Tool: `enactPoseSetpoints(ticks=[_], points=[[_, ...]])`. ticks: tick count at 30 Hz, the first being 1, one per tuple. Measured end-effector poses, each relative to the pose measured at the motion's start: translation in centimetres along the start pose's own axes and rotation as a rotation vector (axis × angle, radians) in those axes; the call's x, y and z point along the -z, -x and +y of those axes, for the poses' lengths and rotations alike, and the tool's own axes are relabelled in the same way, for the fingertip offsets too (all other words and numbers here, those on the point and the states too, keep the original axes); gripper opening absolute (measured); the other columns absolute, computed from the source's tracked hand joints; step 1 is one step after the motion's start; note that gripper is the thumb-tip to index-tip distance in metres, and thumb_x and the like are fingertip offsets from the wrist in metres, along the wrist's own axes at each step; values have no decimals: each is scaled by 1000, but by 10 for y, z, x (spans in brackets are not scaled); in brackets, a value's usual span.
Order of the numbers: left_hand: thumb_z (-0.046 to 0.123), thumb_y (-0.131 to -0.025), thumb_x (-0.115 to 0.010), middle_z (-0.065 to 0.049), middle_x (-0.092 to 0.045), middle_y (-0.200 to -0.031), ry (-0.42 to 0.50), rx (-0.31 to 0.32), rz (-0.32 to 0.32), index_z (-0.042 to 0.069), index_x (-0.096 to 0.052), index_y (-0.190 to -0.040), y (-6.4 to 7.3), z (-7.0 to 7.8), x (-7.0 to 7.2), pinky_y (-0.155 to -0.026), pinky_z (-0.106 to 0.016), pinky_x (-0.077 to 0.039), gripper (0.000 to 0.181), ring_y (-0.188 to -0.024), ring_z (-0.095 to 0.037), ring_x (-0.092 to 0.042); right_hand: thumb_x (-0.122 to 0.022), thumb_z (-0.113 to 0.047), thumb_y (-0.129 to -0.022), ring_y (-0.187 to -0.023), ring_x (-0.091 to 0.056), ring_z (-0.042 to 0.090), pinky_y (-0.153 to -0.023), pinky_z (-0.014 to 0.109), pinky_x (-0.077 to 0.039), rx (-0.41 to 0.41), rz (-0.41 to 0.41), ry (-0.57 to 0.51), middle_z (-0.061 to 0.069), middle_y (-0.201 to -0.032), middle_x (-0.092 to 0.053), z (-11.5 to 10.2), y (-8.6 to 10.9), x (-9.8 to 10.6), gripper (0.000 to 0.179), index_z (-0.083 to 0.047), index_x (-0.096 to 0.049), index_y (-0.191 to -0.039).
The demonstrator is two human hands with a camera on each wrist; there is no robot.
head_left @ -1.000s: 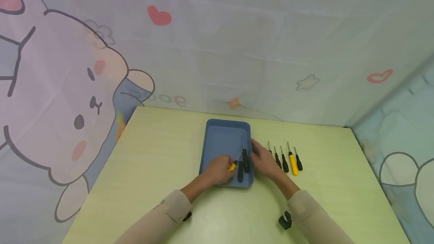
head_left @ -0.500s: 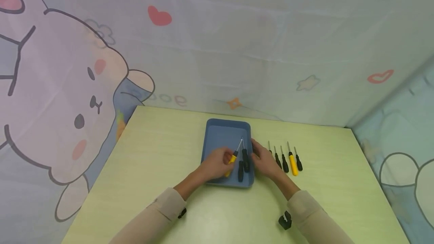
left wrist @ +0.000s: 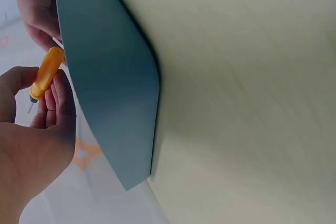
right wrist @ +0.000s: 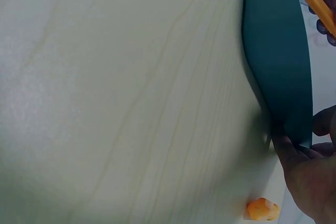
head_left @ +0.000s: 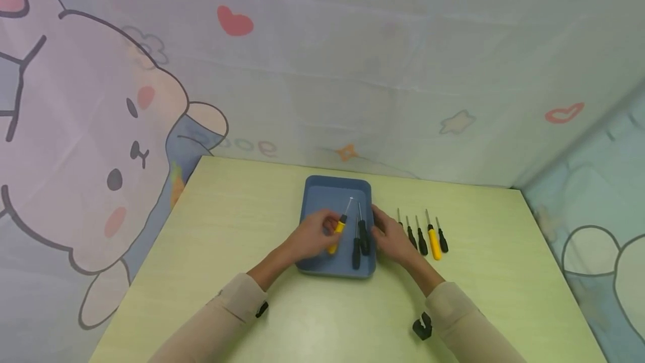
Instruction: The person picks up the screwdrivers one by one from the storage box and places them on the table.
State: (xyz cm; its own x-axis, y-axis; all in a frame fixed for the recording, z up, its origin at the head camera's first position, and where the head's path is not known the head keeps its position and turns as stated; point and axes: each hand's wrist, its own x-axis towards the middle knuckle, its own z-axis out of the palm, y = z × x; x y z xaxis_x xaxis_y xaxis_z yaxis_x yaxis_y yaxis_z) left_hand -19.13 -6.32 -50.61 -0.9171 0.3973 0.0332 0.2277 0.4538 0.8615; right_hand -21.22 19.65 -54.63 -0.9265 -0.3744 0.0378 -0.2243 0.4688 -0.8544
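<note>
A yellow-handled screwdriver [head_left: 336, 235] is pinched between the thumb and fingers of my left hand [head_left: 313, 235], its shaft pointing away from me over the blue tray [head_left: 314, 206]. The left wrist view shows its yellow handle [left wrist: 48, 72] between thumb and fingertips, above the tray wall [left wrist: 107, 72]. At the tray's right side, my right hand [head_left: 395, 240] holds the wall, with the thumb [right wrist: 324, 121] at the rim and fingers along the outside. Two black screwdrivers [head_left: 364, 237] lie side by side in the tray's right half, handles toward me.
Right of the tray, several black screwdrivers [head_left: 421, 244] and another yellow screwdriver [head_left: 434, 244] lie in a row on the pale table [head_left: 494, 273]. A black strap piece [head_left: 422, 326] shows by the right sleeve. A printed cloth [head_left: 383, 71] hangs behind the table.
My left hand has shifted left over the tray with the yellow screwdriver, away from the two black ones, and more of its handle now shows. My right hand has stayed at the tray's side.
</note>
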Motion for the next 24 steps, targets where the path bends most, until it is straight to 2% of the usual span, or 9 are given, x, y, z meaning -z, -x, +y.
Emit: enactPoseSetpoints(ticks=[11,24], points=[[10,-95,-77,-6,-69,-107,-27,-2,40,-2,-66,-127,-1,-7,17,-84,-31,-58,36,-95,-18,-66,-49,1,-107,-151,-39,43,-122,57,-34,1,7,-22,30,-162,-39,3,-1,-1,62,8,-26,-164],[12,-96,-77,-8,-69,-110,28,19,78,-2,-66,-129,4,-9,34,-87,-34,-57,38,-98,-19,-66,-48,0,-107,-151,-39,42,-122,55,-34,-14,5,6,29,-163,-38,5,-1,-1,62,7,-24,-164]])
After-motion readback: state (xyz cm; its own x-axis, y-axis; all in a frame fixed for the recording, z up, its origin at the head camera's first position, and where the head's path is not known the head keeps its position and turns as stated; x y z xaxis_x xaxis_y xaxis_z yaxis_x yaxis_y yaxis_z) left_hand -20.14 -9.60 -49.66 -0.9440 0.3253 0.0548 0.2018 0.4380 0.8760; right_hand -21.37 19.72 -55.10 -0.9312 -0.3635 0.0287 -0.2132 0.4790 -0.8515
